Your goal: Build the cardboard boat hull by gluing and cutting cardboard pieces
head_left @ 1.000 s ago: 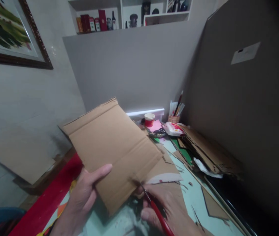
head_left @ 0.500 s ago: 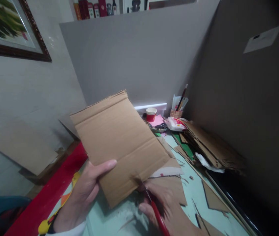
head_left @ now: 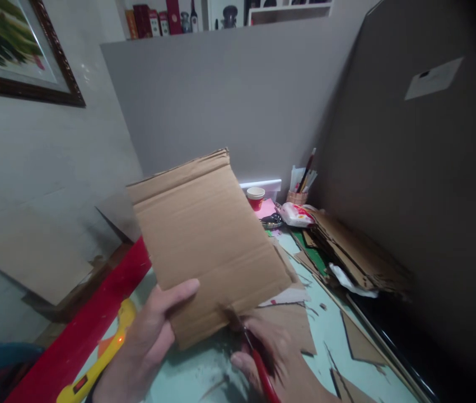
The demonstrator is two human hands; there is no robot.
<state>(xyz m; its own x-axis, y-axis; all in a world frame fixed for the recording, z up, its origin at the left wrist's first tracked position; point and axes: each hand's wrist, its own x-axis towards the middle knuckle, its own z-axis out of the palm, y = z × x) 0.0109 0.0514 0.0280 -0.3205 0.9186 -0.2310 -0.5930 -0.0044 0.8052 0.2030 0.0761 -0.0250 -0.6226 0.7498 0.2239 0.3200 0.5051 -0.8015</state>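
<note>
My left hand grips a brown cardboard piece at its lower left, thumb on the face and the other fingers behind. Creases run across the cardboard, and folded layers show along its top edge. In my right hand, the fingers are closed round a red-handled cutting tool. Its dark, narrow tip is blurred and meets the cardboard near the lower edge. Whether it has one blade or two cannot be made out. A yellow tool with a small orange light lies beside my left wrist.
Cardboard scraps and shreds litter the pale green table. Stacked cardboard and a white-and-red packet are at the right. Farther back stand a red paper cup and a pen holder. Grey panels enclose the back and right.
The cardboard has shifted slightly right and turned a little in my left hand's grip. My right hand and the tool have moved slightly left; the tip stays at the lower edge.
</note>
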